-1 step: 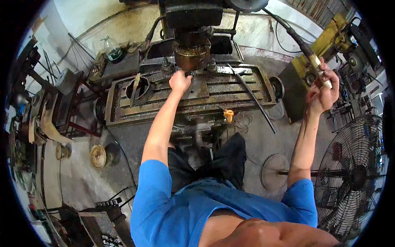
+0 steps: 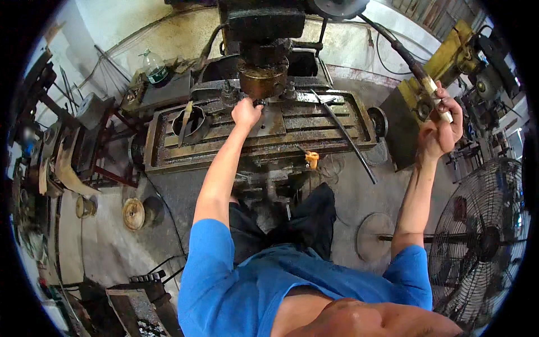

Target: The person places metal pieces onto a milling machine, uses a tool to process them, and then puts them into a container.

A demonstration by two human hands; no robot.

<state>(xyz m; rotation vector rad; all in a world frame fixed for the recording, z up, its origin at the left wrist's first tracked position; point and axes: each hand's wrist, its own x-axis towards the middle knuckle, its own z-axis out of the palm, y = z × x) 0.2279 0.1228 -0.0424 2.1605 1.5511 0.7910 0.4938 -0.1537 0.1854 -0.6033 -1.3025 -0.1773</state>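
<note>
My left hand (image 2: 246, 114) is closed at the middle of the machine's slotted table (image 2: 224, 143), just under the round brownish spindle head (image 2: 263, 78). Its fingers wrap a small dark piece that I cannot make out. Out to the right, my raised right hand (image 2: 442, 121) grips the pale handle of a long dark lever (image 2: 405, 54) that slopes down from the machine's top. On the table's left part stands a dark pot (image 2: 196, 124) with a brush-like stick (image 2: 185, 124) across it. A long metal bar (image 2: 351, 143) lies slantwise over the table's right part and sticks out past the front edge.
An orange-yellow handle-like piece (image 2: 312, 159) is at the table's front edge. A large caged fan (image 2: 477, 241) stands close by my right arm. Behind the table at left is a clear bottle (image 2: 152, 68). A round tin (image 2: 133, 214) is on the floor at left.
</note>
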